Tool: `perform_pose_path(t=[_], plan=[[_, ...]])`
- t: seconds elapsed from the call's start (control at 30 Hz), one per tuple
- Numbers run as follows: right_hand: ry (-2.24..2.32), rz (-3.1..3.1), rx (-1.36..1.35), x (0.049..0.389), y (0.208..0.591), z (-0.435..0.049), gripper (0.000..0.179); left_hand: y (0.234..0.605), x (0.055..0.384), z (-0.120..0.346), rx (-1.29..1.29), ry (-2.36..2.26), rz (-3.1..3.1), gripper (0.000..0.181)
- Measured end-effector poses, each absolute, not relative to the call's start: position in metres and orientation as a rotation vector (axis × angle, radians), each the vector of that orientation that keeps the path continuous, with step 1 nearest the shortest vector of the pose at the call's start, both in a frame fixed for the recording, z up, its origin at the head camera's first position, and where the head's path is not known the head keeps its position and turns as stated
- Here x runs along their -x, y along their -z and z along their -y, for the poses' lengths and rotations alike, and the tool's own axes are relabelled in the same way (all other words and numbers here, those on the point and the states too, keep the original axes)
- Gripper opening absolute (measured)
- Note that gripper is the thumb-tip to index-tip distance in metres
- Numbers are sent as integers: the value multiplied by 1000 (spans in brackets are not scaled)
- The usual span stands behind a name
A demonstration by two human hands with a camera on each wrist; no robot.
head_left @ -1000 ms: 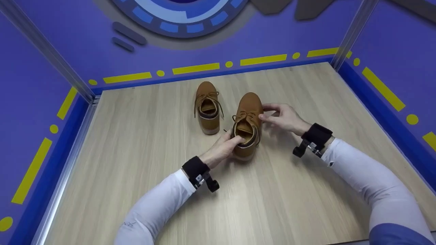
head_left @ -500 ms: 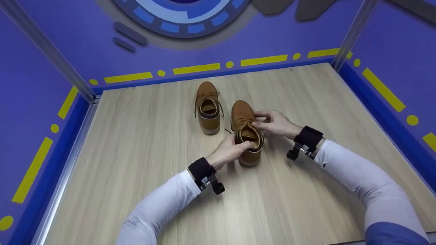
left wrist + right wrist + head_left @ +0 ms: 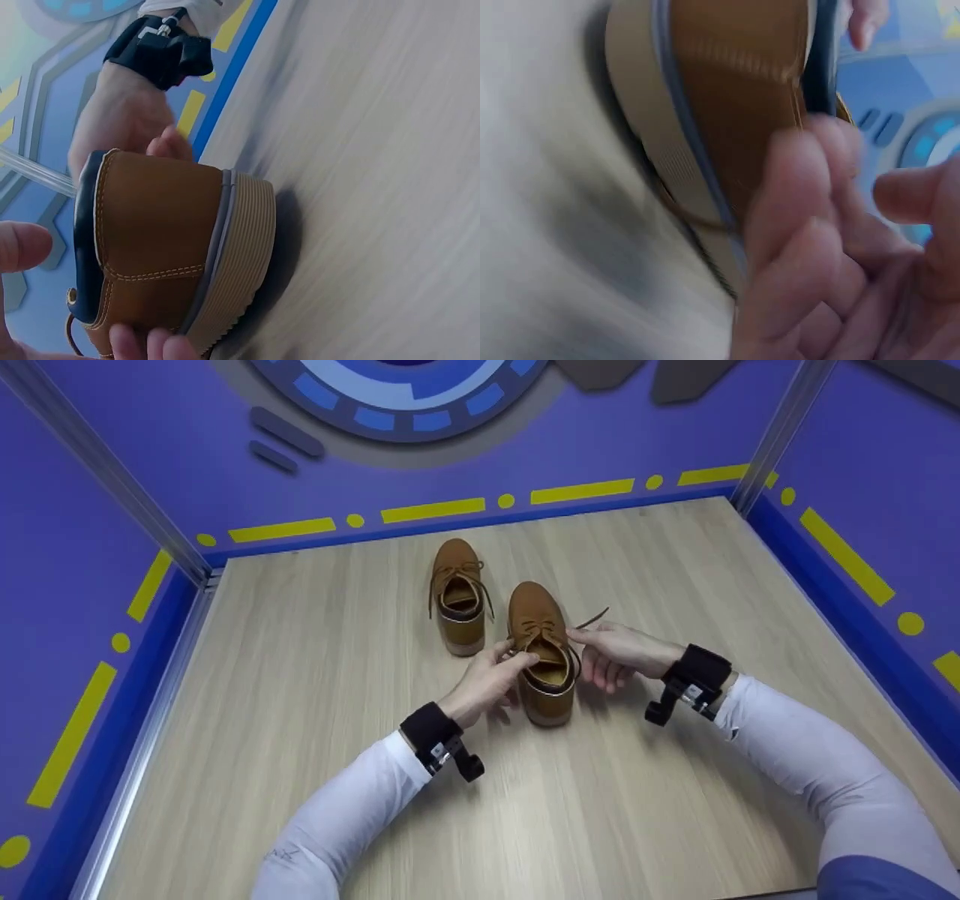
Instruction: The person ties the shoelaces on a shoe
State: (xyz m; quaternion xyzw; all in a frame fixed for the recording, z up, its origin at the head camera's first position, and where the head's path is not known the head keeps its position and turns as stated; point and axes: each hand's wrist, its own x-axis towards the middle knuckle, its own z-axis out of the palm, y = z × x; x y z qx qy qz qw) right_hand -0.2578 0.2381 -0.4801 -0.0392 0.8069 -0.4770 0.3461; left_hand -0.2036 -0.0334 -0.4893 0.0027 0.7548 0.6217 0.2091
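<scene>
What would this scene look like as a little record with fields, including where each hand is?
Nearer footwear: brown lace-up ankle boot, upright, toe pointing away from the person
Farther footwear: matching boot, to the left, upright, laces hanging at its sides
Left hand: at the nearer boot's left side, thumb by its opening
Right hand: at the nearer boot's right side, beside a loose lace end; whether it pinches the lace is unclear
Surface: wood-grain tabletop
Backdrop: purple-blue wall with yellow markings

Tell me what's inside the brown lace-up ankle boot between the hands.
The boot shows tan lining inside; the left hand overlaps its opening. The laced upper hides the toe interior.
</scene>
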Motion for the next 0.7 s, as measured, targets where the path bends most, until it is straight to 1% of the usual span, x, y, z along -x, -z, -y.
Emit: perform_pose_path(t=[0.1,0.17,0.23,0.33,0.5,0.63,0.7], plan=[[1231,-1950,-17,260,489,-239,78,490,205,34,-20,-1743,-2073,91],[1246,-1917,-77,261,495,-237,75,492,206,33,-13,-1764,-2039,90],[1264,-1906,-122,262,499,-235,69,495,208,33,23,-1788,-1992,76],[1311,-1908,-159,264,502,-232,57,499,215,31,158,-1850,-1861,54],[1415,-1922,-162,267,501,-231,36,503,230,29,365,-1919,-1662,51],[1452,-1924,-158,267,503,-227,33,508,238,30,416,-1888,-1628,49],[1460,-1927,-166,267,503,-226,32,510,241,31,429,-1886,-1622,44]])
